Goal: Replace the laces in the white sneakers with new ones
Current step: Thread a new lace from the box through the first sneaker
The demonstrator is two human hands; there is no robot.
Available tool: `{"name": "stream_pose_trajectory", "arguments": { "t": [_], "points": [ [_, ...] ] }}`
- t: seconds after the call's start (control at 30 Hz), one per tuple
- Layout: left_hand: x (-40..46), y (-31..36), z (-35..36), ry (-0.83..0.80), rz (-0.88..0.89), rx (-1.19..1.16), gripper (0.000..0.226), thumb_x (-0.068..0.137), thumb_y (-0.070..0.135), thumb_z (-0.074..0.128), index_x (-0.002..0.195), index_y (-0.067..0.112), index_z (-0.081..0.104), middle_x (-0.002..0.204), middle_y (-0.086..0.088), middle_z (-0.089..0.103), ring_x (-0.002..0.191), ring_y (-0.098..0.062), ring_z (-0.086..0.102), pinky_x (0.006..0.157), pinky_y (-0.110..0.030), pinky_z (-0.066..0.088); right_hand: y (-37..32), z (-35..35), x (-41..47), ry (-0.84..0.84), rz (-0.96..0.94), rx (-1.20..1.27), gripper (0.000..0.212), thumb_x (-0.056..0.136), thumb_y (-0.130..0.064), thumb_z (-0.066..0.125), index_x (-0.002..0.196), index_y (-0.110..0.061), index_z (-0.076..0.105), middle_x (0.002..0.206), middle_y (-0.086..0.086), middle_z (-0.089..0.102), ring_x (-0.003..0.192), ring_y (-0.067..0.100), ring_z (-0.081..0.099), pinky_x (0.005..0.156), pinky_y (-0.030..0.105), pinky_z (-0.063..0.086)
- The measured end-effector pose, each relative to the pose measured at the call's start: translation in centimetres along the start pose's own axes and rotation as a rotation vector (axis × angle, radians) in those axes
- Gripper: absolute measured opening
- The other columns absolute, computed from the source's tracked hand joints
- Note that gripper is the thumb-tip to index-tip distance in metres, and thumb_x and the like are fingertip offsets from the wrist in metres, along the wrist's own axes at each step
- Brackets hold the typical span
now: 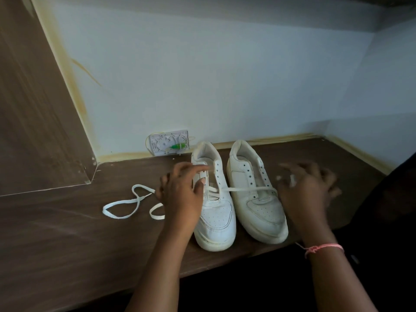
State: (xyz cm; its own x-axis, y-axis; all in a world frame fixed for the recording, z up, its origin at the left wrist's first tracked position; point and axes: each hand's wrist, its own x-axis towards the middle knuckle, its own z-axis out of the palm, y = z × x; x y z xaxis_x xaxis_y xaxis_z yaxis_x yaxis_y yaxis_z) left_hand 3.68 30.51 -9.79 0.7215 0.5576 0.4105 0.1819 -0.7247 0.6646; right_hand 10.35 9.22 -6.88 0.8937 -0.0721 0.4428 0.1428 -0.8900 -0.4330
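Note:
Two white sneakers stand side by side on the brown wooden desk (67, 233), toes toward me. A flat white lace (247, 189) is threaded through the low eyelets of the left sneaker (216, 219). It stretches right across the unlaced right sneaker (258, 212). Its other end lies in loops (126, 206) on the desk to the left. My left hand (180, 194) is curled over the left sneaker's eyelet flap, thumb and index finger pinching it. My right hand (308, 190), blurred by motion, holds the lace's right end, with a white tip showing between its fingers.
A small white plastic box (168, 143) with a green part and thin wires sits against the pale wall behind the sneakers. A wooden side panel (33, 109) rises at the left. The desk's front edge runs just below the sneaker toes. A pink thread circles my right wrist.

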Motion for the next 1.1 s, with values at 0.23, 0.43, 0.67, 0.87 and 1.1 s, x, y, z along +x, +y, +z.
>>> {"name": "stream_pose_trajectory", "arguments": {
  "t": [0.23,0.43,0.67,0.87,1.1],
  "points": [
    [0.4,-1.0,-1.0,-0.096,-0.063,-0.049,0.02,0.09,0.04,0.064,0.105,0.051,0.063,0.121,0.02,0.057,0.118,-0.016,0.043,0.093,-0.035,0.022,-4.9,4.8,-3.5,-0.185,-0.375,-0.016,0.019,0.086,-0.045,0.066,0.096,-0.03,0.073,0.138,-0.003,0.05,0.137,0.024,0.018,0.103,0.047,0.009],
    [0.5,-1.5,-0.7,-0.151,-0.077,-0.122,0.034,0.099,0.025,0.049,0.096,0.057,0.058,0.104,0.022,0.066,0.106,-0.013,0.056,0.096,-0.042,0.03,-2.5,2.7,-1.0,0.043,-0.22,0.023,0.002,0.08,-0.028,0.074,0.081,-0.027,0.074,0.118,-0.001,0.062,0.123,0.027,0.032,0.095,0.051,0.025],
    [1.4,-4.1,-0.9,-0.238,-0.128,-0.17,0.053,0.094,0.007,0.047,0.081,0.056,0.06,0.091,0.027,0.067,0.098,-0.003,0.062,0.1,-0.053,0.04,-1.1,1.5,-0.8,0.104,-0.104,-0.016,0.023,0.079,-0.024,0.073,0.102,-0.028,0.072,0.134,0.005,0.053,0.131,0.032,0.027,0.101,0.055,0.024],
    [1.5,-5.6,-0.3,-0.308,-0.143,-0.207,0.061,0.091,0.001,0.049,0.086,0.062,0.058,0.091,0.02,0.068,0.097,-0.004,0.064,0.099,-0.051,0.044,-5.6,5.5,-4.0,-0.091,-0.374,-0.018,0.006,0.082,-0.032,0.072,0.085,-0.027,0.072,0.133,0.001,0.054,0.139,0.028,0.018,0.104,0.062,0.017],
    [1.4,-4.3,-1.4,-0.3,-0.182,-0.085,0.046,0.096,0.008,0.046,0.079,0.049,0.057,0.097,0.019,0.067,0.104,-0.008,0.059,0.104,-0.047,0.034,-1.0,1.5,-0.5,0.119,-0.031,-0.071,0.008,0.084,-0.025,0.07,0.09,-0.021,0.073,0.127,0.006,0.054,0.133,0.032,0.026,0.104,0.059,0.02]
  ]
}}
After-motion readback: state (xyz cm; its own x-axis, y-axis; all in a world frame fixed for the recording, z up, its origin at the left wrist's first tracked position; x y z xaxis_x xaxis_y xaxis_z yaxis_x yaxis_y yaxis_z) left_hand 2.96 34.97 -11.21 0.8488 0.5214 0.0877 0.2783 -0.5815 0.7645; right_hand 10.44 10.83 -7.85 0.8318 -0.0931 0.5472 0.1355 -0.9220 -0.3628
